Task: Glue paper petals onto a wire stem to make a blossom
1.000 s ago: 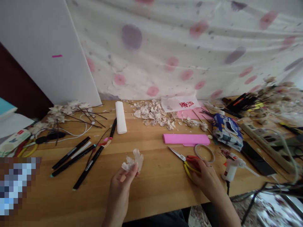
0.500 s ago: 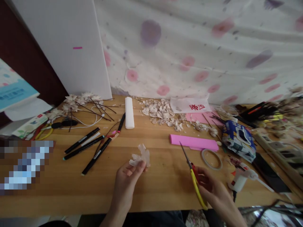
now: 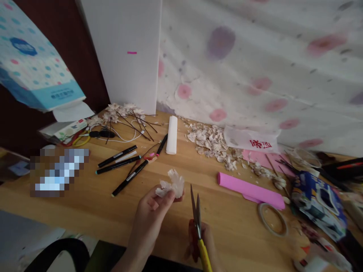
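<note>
Between the thumb and fingers of my left hand [image 3: 151, 211] is a thin, whitish paper flower piece [image 3: 176, 185] with ragged petals. To its right, my right hand [image 3: 208, 241] grips scissors [image 3: 197, 223] with yellow and red handles. Their blades stand slightly apart and point away from me, a short gap from the flower piece. Beyond both hands lies a heap of pale petals [image 3: 208, 139]. A white paper roll [image 3: 171, 135] is left of the heap, and a pink paper roll [image 3: 251, 190] lies to the right.
Black markers [image 3: 129, 177] lie at the left, with flower-tipped twigs [image 3: 124, 111] behind them. At the right are a tape roll [image 3: 272, 219], a blue wipes pack [image 3: 319, 204] and a blurred glue gun [image 3: 314, 260]. A tissue pack [image 3: 56, 90] hangs at the upper left.
My right hand has brought the scissors leftward, close to the flower piece, and their blades have parted. My left hand keeps its pinch. The view has turned left.
</note>
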A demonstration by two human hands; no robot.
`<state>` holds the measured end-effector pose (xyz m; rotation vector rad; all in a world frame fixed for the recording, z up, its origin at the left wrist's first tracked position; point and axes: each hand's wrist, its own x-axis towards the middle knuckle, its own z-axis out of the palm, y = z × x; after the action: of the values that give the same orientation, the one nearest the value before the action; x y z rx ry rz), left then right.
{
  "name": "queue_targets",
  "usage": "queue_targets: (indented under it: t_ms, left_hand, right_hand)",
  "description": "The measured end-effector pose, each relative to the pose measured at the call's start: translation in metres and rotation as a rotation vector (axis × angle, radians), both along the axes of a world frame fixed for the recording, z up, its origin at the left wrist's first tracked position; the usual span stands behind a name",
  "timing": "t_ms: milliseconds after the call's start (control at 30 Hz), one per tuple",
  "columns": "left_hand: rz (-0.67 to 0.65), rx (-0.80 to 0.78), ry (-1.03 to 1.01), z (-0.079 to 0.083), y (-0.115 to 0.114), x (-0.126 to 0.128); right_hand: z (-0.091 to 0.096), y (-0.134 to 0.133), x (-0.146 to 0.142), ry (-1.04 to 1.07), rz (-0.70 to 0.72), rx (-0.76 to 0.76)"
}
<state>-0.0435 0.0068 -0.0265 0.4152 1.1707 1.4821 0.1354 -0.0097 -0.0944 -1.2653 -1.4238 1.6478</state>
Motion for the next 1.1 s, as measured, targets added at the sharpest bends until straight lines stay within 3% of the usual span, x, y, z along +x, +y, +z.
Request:
queue_targets:
  t_ms: [233,467,933,1100]
  left_hand:
    - [-0.079,0.013,-0.08,0.012,0.003,0.003]
    - [-0.141,0.003,-0.083,0.005,0.0,0.002]
    - [-0.331,0.059,0.128,0.011,0.008,-0.013]
    - [-0.386,0.033,0.116,0.011,0.008,-0.015]
  right_hand:
    - [0.011,0.002,0.004,-0.099,-0.028,0.02]
    - [0.026,0.001,0.0,-0.136,-0.043,0.035]
    - [0.037,-0.002,0.009,-0.173,0.086,0.025]
    - [0.028,-0.009,0.023,-0.216,0.104,0.049]
